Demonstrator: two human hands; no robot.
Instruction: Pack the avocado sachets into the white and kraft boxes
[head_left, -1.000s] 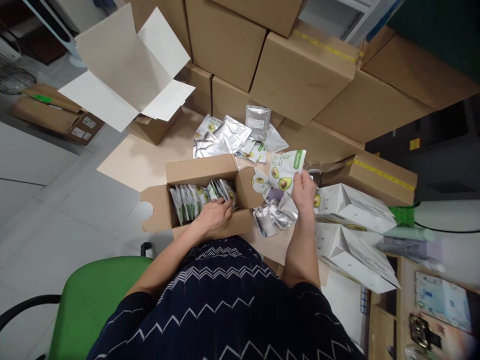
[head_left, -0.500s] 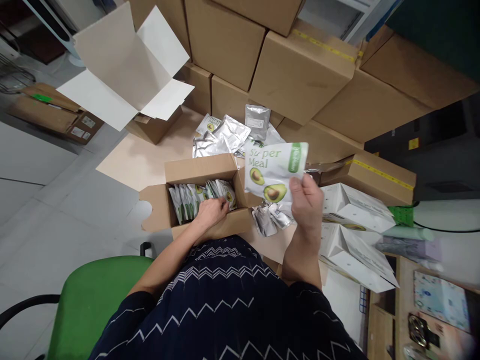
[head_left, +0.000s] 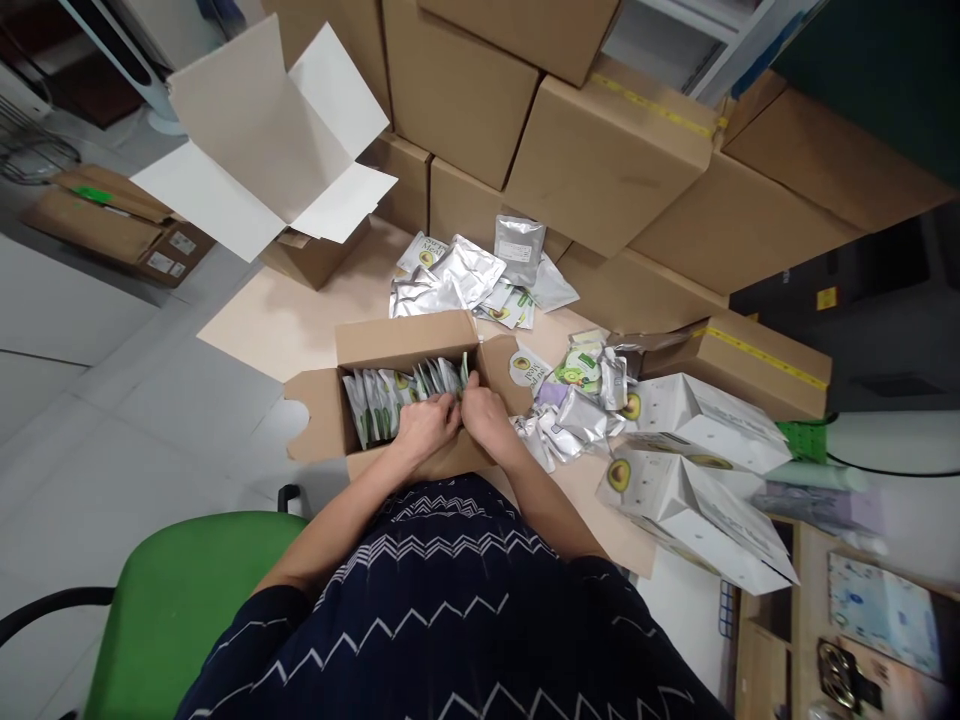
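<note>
An open brown cardboard box [head_left: 405,335] holds a row of white and green food pouches [head_left: 367,405] standing on edge. My left hand [head_left: 427,425] reaches over the box's near wall, its fingers curled closed against pouches in the row. Beside it, my right hand [head_left: 486,412] is closed on a food pouch [head_left: 465,368] at the right end of the row, upright inside the box. The fingertips of both hands are partly hidden among the pouches.
Loose silver and printed pouches [head_left: 585,415] lie right of the box, with a silver pile [head_left: 457,275] behind it. Two white cartons [head_left: 697,520] stand at the right. An open white carton [head_left: 247,130] is at back left. Stacked brown boxes [head_left: 457,90] form the back; a green chair [head_left: 202,600] stands left.
My right hand has moved left and down, bringing the avocado-printed pouch from the air into the box's right end. My left hand has stayed at the row of pouches.
</note>
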